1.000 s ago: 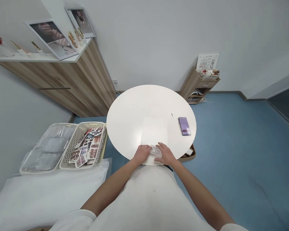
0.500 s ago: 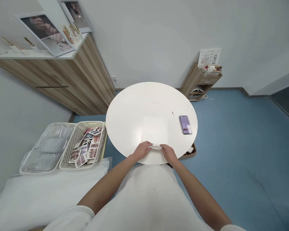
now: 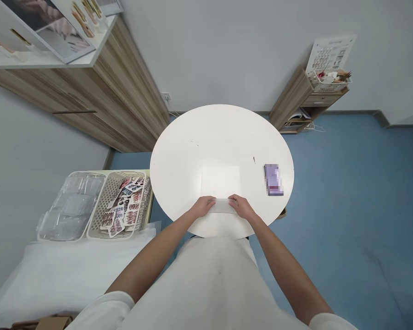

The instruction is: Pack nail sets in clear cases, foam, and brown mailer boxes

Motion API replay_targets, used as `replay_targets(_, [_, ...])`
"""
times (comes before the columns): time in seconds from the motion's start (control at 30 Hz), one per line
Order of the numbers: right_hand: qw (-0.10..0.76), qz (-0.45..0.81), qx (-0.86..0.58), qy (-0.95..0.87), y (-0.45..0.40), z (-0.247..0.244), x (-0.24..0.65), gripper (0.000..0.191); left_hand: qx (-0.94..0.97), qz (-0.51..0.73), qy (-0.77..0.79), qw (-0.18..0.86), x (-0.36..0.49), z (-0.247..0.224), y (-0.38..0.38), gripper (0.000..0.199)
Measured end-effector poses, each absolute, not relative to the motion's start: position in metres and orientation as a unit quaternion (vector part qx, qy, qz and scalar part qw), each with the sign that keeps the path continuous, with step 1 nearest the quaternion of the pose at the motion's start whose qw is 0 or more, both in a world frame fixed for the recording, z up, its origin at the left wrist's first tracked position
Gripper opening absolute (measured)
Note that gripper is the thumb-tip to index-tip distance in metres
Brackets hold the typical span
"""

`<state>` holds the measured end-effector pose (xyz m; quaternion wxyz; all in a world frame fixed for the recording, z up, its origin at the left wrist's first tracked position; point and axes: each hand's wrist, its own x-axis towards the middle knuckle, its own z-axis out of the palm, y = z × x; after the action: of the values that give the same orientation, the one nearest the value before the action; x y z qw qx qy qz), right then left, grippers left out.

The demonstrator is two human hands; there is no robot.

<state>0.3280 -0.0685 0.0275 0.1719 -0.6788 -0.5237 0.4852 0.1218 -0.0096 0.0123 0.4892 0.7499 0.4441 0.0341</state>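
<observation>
A small white flat item (image 3: 222, 206), like folded paper or film, lies level over the near part of the round white table (image 3: 179, 169). My left hand (image 3: 204, 206) pinches its left end, fingers closed. On the other side, my right hand (image 3: 240, 206) has its fingers closed on the right end. Beyond the hands, a faint pale rectangle (image 3: 220, 178) shows on the tabletop. A phone with a blurred purple screen (image 3: 273, 179) rests near the table's right edge.
To the left stand a white basket (image 3: 97, 215) of nail-tip cards (image 3: 125, 208) and a tray of clear plastic packs (image 3: 72, 206). A wooden cabinet (image 3: 124, 91) is at the back left, a small shelf (image 3: 292, 101) at the back right.
The white item has turned from a thin, crinkled-looking strip to a broader flat face. Both hands have shifted slightly away from my body. The view has moved a little.
</observation>
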Motion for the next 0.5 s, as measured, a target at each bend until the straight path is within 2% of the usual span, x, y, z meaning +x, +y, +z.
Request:
replay_targets(0.1, [0.133,0.506,-0.685,-0.507,-0.058,0.021,0.329,0.020,0.759,-0.003,0.485,0.434,0.126,0.015,-0.007,0.033])
replay_targets(0.2, [0.098,0.512,-0.691,-0.501,-0.051,0.015,0.330,0.021,0.803,0.008,0.531,0.269,0.130,0.023,-0.016,0.042])
replay_targets(0.27, [0.082,0.511,-0.690,-0.505,-0.048,0.012,0.329,0.021,0.849,0.020,0.495,0.185,0.132,0.028,-0.026,0.047])
replay_targets(0.37, [0.066,0.507,-0.687,-0.517,-0.046,0.009,0.329,0.022,0.907,-0.006,0.389,0.159,0.138,0.029,-0.042,0.052])
replay_targets(0.5, [0.047,0.488,-0.685,-0.539,-0.046,0.009,0.328,0.022,0.917,-0.056,0.364,0.150,0.143,0.018,-0.050,0.058])
